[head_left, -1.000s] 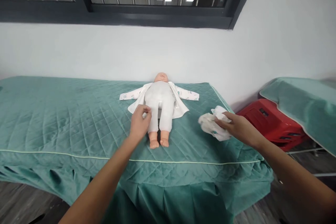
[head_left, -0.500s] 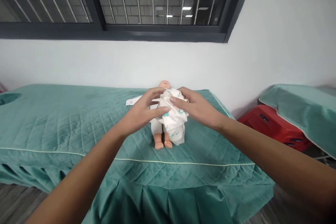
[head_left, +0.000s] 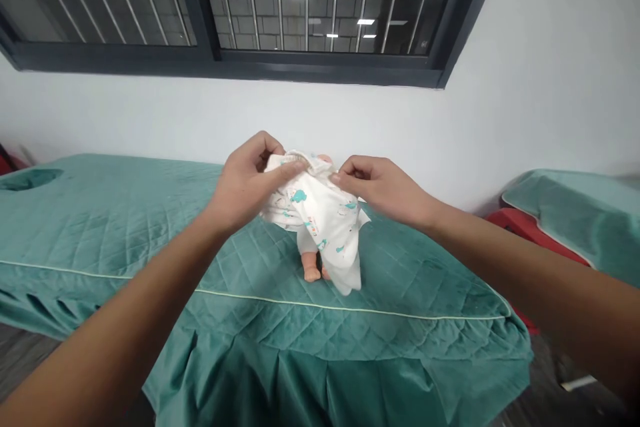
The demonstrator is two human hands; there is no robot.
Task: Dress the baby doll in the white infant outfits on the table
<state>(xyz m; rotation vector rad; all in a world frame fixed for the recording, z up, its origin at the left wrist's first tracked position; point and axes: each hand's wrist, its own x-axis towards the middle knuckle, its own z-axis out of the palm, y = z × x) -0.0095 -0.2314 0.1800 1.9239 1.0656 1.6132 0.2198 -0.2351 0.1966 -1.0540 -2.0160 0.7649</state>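
A white baby garment (head_left: 325, 213) with teal and orange prints hangs between my two hands, partly spread out. My left hand (head_left: 250, 177) pinches its upper left edge, thumb in front. At its upper right, my right hand (head_left: 373, 183) grips the cloth between thumb and fingers. Behind the cloth a baby doll (head_left: 310, 267) lies on its back on the green bed; its lower legs show, and most of its body and head are covered from view. The garment's lower end droops over one of the doll's feet.
The bed's quilted green cover (head_left: 165, 213) reaches far to the left, with a face hole (head_left: 30, 179) near its end. A barred window (head_left: 320, 13) is in the white wall behind. At right stand a red object (head_left: 535, 230) and another green-covered surface (head_left: 585, 207).
The garment was bunched up between my hands and is now opened wider. My left hand moved left and up, and my right hand shifted slightly right. The view tilted a little.
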